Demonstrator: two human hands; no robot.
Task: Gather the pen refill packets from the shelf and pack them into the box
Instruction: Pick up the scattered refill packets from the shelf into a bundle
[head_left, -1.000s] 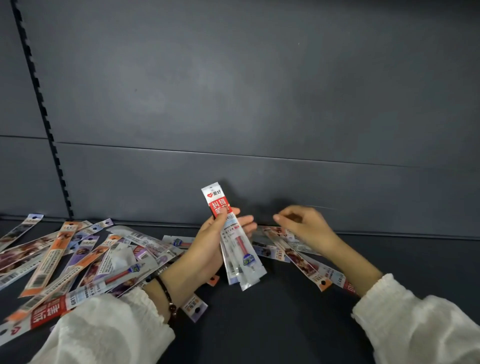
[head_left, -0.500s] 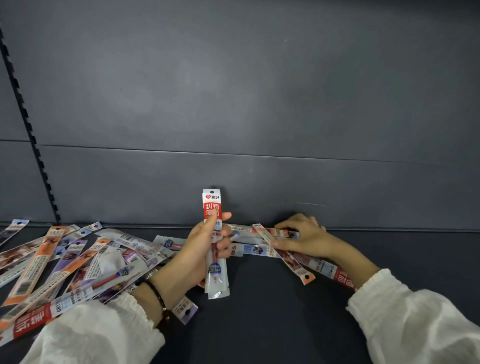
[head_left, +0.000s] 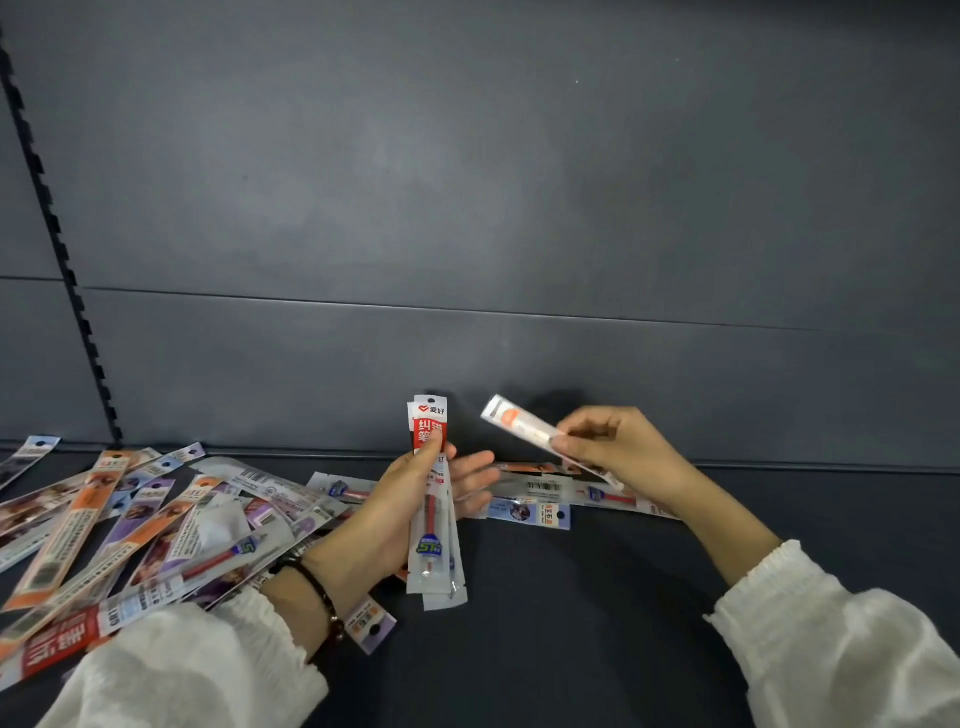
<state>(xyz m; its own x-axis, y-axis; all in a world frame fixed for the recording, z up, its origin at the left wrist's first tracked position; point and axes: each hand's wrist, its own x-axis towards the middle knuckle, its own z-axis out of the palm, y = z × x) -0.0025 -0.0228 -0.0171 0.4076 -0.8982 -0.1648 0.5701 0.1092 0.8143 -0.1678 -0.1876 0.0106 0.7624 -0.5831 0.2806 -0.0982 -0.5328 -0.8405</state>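
My left hand (head_left: 400, 509) holds a small upright stack of pen refill packets (head_left: 434, 525), the front one red-topped with a red refill inside. My right hand (head_left: 613, 449) pinches one orange-marked refill packet (head_left: 524, 427), lifted off the shelf and tilted, its far end pointing up-left toward the stack. A pile of loose refill packets (head_left: 130, 519), orange, purple and red, lies spread over the left of the dark shelf (head_left: 571, 623). A few more packets (head_left: 540, 493) lie flat between and under my hands. No box is in view.
The grey back panel (head_left: 467, 208) rises straight behind the shelf. A slotted black upright (head_left: 57, 234) runs down the left side. A purple-tagged packet (head_left: 370, 623) pokes out by my left wrist, which wears a dark bead bracelet.
My right hand has lifted an orange-marked packet off the shelf and swung it up toward the stack. My left hand has kept the stack upright, almost still.
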